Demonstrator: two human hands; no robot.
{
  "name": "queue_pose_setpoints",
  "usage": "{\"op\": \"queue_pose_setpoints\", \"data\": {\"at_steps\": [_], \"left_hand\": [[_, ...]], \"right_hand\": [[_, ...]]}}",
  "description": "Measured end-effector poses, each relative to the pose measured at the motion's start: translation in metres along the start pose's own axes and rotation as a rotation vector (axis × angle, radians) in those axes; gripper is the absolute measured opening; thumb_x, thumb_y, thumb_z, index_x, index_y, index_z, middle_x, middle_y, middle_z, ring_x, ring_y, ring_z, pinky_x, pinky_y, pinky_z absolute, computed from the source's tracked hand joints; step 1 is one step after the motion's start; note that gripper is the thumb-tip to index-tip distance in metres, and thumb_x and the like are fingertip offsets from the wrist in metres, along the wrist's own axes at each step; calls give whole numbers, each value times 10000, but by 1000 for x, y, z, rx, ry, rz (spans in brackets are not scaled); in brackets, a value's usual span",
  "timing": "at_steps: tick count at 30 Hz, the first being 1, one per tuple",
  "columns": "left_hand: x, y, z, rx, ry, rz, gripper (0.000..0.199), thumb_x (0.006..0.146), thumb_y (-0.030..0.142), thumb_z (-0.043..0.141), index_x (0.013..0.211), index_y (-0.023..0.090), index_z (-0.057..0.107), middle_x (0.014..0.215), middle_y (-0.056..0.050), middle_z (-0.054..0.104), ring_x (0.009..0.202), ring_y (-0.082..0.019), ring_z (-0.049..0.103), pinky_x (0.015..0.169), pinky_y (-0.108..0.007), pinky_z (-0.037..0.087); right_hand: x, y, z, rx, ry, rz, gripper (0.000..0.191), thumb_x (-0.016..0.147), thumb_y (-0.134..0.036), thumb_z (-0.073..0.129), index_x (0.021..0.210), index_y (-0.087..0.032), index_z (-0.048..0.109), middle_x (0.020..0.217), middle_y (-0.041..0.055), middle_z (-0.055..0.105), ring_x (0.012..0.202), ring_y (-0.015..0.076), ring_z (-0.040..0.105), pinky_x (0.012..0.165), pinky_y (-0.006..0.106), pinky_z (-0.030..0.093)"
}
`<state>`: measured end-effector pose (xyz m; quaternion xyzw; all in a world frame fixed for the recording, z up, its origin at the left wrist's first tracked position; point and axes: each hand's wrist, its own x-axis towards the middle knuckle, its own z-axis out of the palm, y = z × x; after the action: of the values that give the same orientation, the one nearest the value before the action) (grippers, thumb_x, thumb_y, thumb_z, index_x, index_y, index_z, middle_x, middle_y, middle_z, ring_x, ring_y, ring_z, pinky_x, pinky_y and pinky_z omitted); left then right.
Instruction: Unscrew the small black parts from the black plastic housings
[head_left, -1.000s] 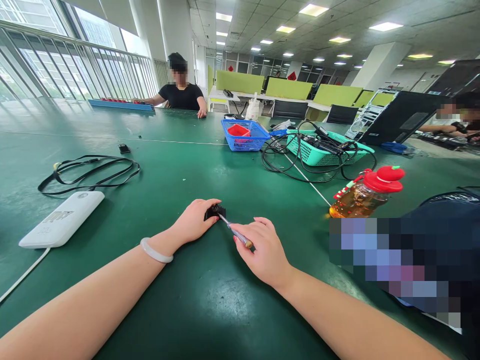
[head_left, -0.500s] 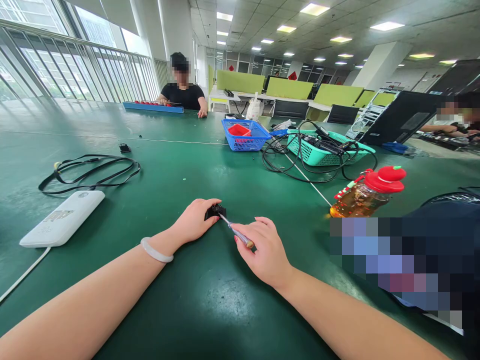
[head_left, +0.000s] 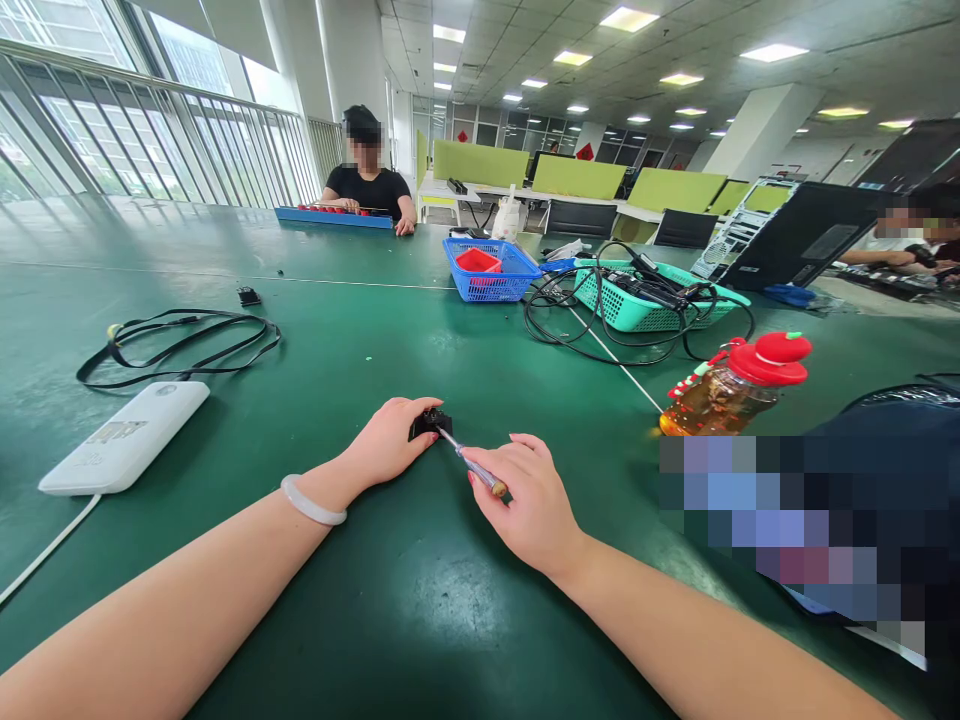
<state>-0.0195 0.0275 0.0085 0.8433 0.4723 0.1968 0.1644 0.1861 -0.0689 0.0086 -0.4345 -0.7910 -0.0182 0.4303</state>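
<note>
Black part (head_left: 420,427) sits on the counter (head_left: 337,610), just ahead of both forearms, pinched between thumb and fingers of the left hand (head_left: 384,440). Right hand (head_left: 531,500) is closed round the handle of a screwdriver (head_left: 484,476), shaft slanting down to the part. Tip looks to be on it; too small from here to say whether it's seated in anything.

Progress: part braced, driver applied, so I'd call setup done and driver work underway. Nothing visibly off the part. Can't tell how many turns remain. Small black piece (head_left: 248,296) lies well apart, far left, in neither hand.

Around: power bank (head_left: 124,440) left, bottle (head_left: 720,400) right, blue basket (head_left: 487,288) and green basket (head_left: 630,312) further back. Coworker (head_left: 367,188) across the counter, a hand at a blue tray (head_left: 334,218).
</note>
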Motion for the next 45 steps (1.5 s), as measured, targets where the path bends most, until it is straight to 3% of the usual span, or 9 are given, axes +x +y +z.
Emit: {"op": "queue_pose_setpoints", "data": {"at_steps": [20, 45], "left_hand": [[0, 0, 0, -4, -5, -7, 476, 856, 308, 523, 1323, 221, 550, 1286, -78, 643, 1210, -288, 543, 1055, -466, 442], [-1, -1, 0, -3, -7, -1, 472, 856, 315, 528, 1319, 230, 555, 1275, -76, 649, 1216, -289, 544, 1055, -464, 444]], "right_hand": [[-1, 1, 2, -17, -31, 7, 200, 917, -195, 562, 1074, -241, 678, 825, -13, 740, 749, 141, 655, 989, 402, 405], [1, 0, -1, -5, 24, 7, 192, 911, -176, 555, 1050, -233, 675, 816, -6, 740, 726, 148, 658, 972, 407, 422]]}}
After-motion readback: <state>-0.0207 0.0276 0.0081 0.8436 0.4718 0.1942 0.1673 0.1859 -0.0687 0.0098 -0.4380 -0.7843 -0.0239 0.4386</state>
